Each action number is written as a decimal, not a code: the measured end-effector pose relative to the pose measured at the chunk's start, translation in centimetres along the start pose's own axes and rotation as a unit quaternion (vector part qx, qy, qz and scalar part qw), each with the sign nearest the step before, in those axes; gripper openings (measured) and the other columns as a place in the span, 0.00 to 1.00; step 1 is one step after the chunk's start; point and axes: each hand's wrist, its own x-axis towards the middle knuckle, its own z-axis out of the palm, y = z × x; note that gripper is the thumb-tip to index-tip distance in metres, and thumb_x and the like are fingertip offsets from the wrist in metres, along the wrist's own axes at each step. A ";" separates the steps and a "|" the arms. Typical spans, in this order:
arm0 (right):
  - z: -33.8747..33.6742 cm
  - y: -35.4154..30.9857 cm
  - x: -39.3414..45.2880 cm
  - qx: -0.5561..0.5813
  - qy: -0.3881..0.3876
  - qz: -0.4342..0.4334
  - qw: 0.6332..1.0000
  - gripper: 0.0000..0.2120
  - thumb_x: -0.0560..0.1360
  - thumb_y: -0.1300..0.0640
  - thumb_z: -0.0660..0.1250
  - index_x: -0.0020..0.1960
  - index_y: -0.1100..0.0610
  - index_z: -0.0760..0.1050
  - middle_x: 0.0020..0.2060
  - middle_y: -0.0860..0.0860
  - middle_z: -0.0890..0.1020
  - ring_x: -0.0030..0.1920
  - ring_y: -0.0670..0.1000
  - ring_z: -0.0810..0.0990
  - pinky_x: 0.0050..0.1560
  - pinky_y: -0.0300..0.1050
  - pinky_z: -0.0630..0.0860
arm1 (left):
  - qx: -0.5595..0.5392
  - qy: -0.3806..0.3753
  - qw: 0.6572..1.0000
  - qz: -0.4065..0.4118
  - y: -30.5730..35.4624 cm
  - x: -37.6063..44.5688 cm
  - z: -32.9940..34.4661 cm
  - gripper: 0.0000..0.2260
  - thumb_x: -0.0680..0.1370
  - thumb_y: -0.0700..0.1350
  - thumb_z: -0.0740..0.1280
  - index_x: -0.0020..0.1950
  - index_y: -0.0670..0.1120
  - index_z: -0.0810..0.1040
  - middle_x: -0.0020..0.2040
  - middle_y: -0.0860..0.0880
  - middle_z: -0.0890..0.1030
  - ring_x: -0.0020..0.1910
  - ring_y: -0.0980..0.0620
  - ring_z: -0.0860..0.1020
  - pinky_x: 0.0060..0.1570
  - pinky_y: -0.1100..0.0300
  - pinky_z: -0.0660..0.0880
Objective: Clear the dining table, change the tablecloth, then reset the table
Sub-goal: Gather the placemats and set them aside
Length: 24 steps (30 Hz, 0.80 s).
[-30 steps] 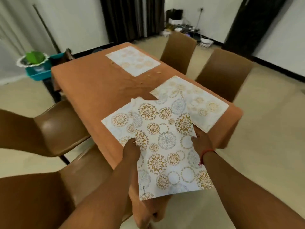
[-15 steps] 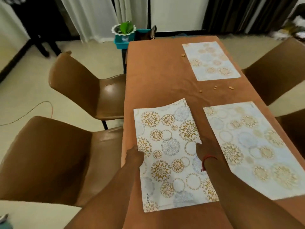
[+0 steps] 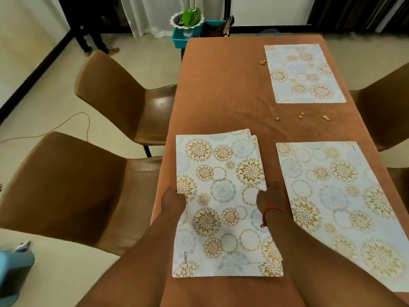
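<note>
A stack of white placemats with gold and blue flower circles (image 3: 223, 196) lies at the near left of the orange-brown tablecloth (image 3: 221, 96). My left hand (image 3: 172, 199) grips the stack's left edge and my right hand (image 3: 271, 199), with a red thread on the wrist, grips its right edge. A single matching placemat (image 3: 340, 200) lies flat to the right of the stack. Another placemat (image 3: 303, 73) lies at the far right of the table. Small crumbs (image 3: 301, 116) are scattered on the cloth between the two mats.
Brown chairs stand at the table's left (image 3: 124, 100) (image 3: 66, 187) and right (image 3: 385, 103). A teal bin (image 3: 183, 37) with a green-filled basket (image 3: 188, 18) sits beyond the far end. An orange cable (image 3: 66, 125) runs on the floor at left.
The view has swung left to face down the table's length. The placemat stack, lifted and tilted a second ago, now lies flat on the cloth between my hands.
</note>
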 end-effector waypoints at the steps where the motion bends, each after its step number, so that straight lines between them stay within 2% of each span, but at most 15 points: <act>1: 0.1 0.0 0.0 0.012 -0.015 -0.005 1.000 0.21 0.79 0.59 0.62 0.72 0.58 0.66 0.65 0.57 0.74 0.59 0.61 0.77 0.48 0.48 0.73 | -0.011 0.012 1.000 0.007 0.3 0.0 0.1 0.04 0.77 0.36 0.62 0.43 0.42 0.72 0.36 0.45 0.73 0.32 0.50 0.69 0.30 0.59 0.64; 3: 0.1 0.4 -0.2 0.054 -0.032 0.002 0.998 0.22 0.81 0.59 0.60 0.74 0.57 0.66 0.69 0.57 0.73 0.61 0.59 0.77 0.52 0.48 0.75 | -0.029 0.023 0.999 0.025 0.8 0.1 0.4 0.03 0.77 0.36 0.61 0.43 0.41 0.71 0.37 0.44 0.72 0.33 0.49 0.69 0.31 0.57 0.64; 6: -1.2 0.8 -0.4 0.096 0.000 0.020 0.995 0.21 0.81 0.62 0.59 0.74 0.56 0.68 0.67 0.57 0.76 0.50 0.54 0.77 0.38 0.40 0.71 | -0.067 0.001 0.996 0.061 2.4 0.1 1.3 0.04 0.78 0.36 0.60 0.47 0.40 0.74 0.39 0.42 0.77 0.36 0.47 0.73 0.34 0.55 0.68; 8: -2.8 1.4 -0.6 0.106 0.032 0.024 0.994 0.21 0.80 0.64 0.59 0.72 0.56 0.70 0.66 0.57 0.77 0.49 0.54 0.77 0.40 0.41 0.71 | -0.097 -0.024 0.991 0.091 3.7 0.0 2.6 0.06 0.78 0.35 0.60 0.47 0.43 0.76 0.43 0.42 0.80 0.40 0.45 0.77 0.37 0.55 0.72; 10: -4.5 3.0 -0.2 0.111 0.054 0.036 0.992 0.21 0.78 0.65 0.58 0.71 0.56 0.70 0.66 0.57 0.76 0.53 0.56 0.78 0.43 0.41 0.69 | -0.114 -0.054 0.986 0.109 4.8 -0.7 4.4 0.07 0.78 0.35 0.60 0.49 0.43 0.77 0.44 0.44 0.81 0.40 0.46 0.77 0.36 0.57 0.72; 13: -7.4 6.0 0.3 0.137 0.079 0.062 0.985 0.23 0.77 0.68 0.57 0.71 0.56 0.71 0.66 0.56 0.76 0.40 0.46 0.75 0.32 0.38 0.67 | -0.108 -0.096 0.983 0.109 6.2 -2.4 7.3 0.05 0.77 0.33 0.60 0.47 0.40 0.75 0.40 0.44 0.77 0.35 0.49 0.73 0.30 0.60 0.68; 15: -9.7 8.2 1.1 0.157 0.094 0.073 0.980 0.24 0.77 0.68 0.56 0.70 0.56 0.71 0.66 0.56 0.76 0.36 0.44 0.73 0.31 0.38 0.68 | -0.099 -0.129 0.981 0.106 7.3 -3.9 9.7 0.05 0.76 0.33 0.60 0.46 0.39 0.74 0.39 0.42 0.77 0.34 0.50 0.73 0.29 0.60 0.67; 17: -12.3 9.9 2.1 0.171 0.110 0.086 0.975 0.24 0.78 0.68 0.55 0.72 0.57 0.70 0.68 0.57 0.75 0.35 0.44 0.73 0.30 0.39 0.68 | -0.088 -0.152 0.978 0.109 8.4 -5.4 12.1 0.07 0.76 0.34 0.61 0.51 0.38 0.76 0.44 0.39 0.80 0.38 0.48 0.76 0.32 0.58 0.70; 19: -15.0 12.1 3.9 0.162 0.117 0.088 0.976 0.24 0.78 0.67 0.56 0.73 0.57 0.68 0.68 0.58 0.74 0.35 0.45 0.73 0.30 0.38 0.67 | -0.092 -0.172 0.974 0.111 9.6 -6.9 15.2 0.07 0.76 0.34 0.61 0.52 0.39 0.76 0.46 0.40 0.80 0.39 0.47 0.77 0.35 0.56 0.71; 22: -17.7 15.2 7.2 0.152 0.112 0.094 0.977 0.25 0.76 0.67 0.57 0.72 0.56 0.69 0.65 0.60 0.76 0.45 0.55 0.78 0.40 0.45 0.77 | -0.083 -0.169 0.976 0.106 10.7 -9.1 19.3 0.05 0.77 0.33 0.61 0.48 0.41 0.75 0.43 0.41 0.79 0.38 0.48 0.75 0.33 0.58 0.70; 23: -18.4 16.2 8.5 0.157 0.109 0.095 0.977 0.25 0.76 0.67 0.57 0.71 0.56 0.69 0.63 0.60 0.77 0.45 0.56 0.78 0.40 0.48 0.77 | -0.081 -0.159 0.979 0.100 10.9 -9.8 20.9 0.06 0.77 0.33 0.61 0.49 0.40 0.75 0.44 0.41 0.79 0.38 0.49 0.75 0.32 0.59 0.70; 24: -19.1 17.2 9.6 0.156 0.102 0.096 0.978 0.25 0.75 0.68 0.57 0.71 0.55 0.70 0.60 0.60 0.79 0.41 0.55 0.78 0.36 0.47 0.75 | -0.075 -0.151 0.981 0.092 11.1 -10.6 22.3 0.07 0.76 0.33 0.61 0.51 0.39 0.77 0.45 0.40 0.80 0.38 0.49 0.76 0.32 0.60 0.70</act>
